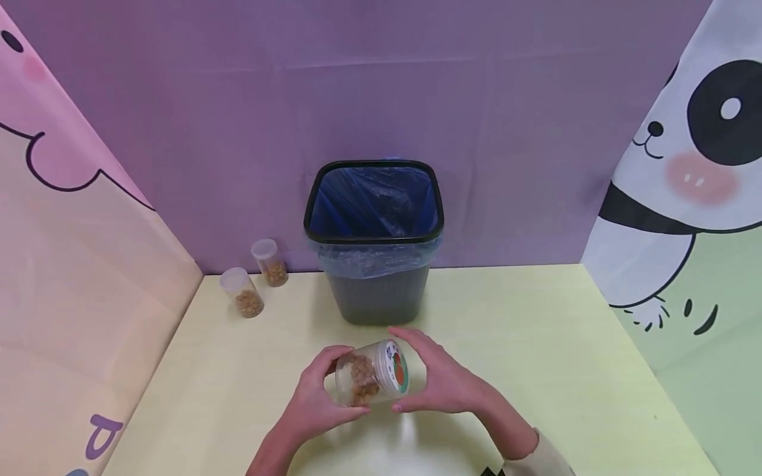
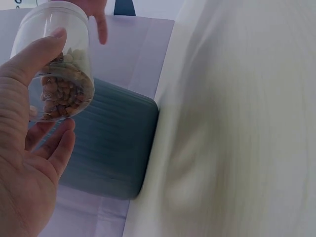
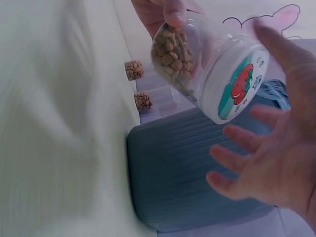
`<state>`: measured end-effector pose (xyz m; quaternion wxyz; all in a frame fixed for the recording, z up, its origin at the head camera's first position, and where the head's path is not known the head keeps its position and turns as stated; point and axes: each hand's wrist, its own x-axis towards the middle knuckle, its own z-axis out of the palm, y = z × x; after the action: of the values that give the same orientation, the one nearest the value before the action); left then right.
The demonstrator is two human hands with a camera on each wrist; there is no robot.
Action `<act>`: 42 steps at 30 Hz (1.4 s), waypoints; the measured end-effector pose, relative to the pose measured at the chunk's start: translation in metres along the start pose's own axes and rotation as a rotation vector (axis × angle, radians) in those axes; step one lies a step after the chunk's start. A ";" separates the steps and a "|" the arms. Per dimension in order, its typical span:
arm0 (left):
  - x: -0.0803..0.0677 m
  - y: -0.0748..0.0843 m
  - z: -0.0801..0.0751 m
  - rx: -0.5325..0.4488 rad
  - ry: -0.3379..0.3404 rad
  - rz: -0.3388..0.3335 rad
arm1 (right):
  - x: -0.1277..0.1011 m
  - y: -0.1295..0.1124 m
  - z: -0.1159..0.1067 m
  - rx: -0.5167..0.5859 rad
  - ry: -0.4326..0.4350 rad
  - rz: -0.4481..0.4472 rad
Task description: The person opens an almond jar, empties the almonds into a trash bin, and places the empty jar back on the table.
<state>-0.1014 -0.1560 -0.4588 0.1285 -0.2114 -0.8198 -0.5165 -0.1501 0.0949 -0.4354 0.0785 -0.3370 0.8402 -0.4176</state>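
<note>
A clear plastic jar [image 1: 362, 375] is tilted above the table, its lid toward the right. Small brown pieces, like nuts or kibble, fill part of it. The lid [image 3: 243, 85] carries a red fruit picture on green and white. My left hand [image 1: 318, 396] grips the jar's base end, thumb on the near side and fingers round the far side. Close to the lid, my right hand [image 1: 443, 380] is spread with fingers and thumb apart; in the right wrist view its fingers [image 3: 232, 158] stand off the lid.
Behind the hands stands a grey bin [image 1: 378, 294] with a black rim and blue liner bag, against the purple backdrop [image 1: 238, 132]. Two small clear cups, one nearer [image 1: 242, 293] and one farther [image 1: 270, 263], hold brown pieces at the back left of the pale table [image 1: 524, 344].
</note>
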 end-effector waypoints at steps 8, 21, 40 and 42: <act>-0.006 -0.030 0.008 -0.007 -0.013 0.005 | 0.001 -0.005 0.008 -0.238 0.132 0.122; -0.012 -0.042 0.011 0.014 -0.014 -0.014 | -0.006 0.001 0.005 -0.077 -0.021 0.033; -0.012 -0.034 0.011 0.013 -0.032 -0.025 | -0.008 0.001 0.012 -0.182 0.068 0.240; -0.010 -0.024 0.009 0.019 -0.033 -0.011 | -0.007 0.001 0.012 -0.163 0.065 0.250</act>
<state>-0.1042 -0.1591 -0.4865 0.1143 -0.2142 -0.8277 -0.5059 -0.1406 0.0920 -0.4443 0.0749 -0.2214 0.9087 -0.3459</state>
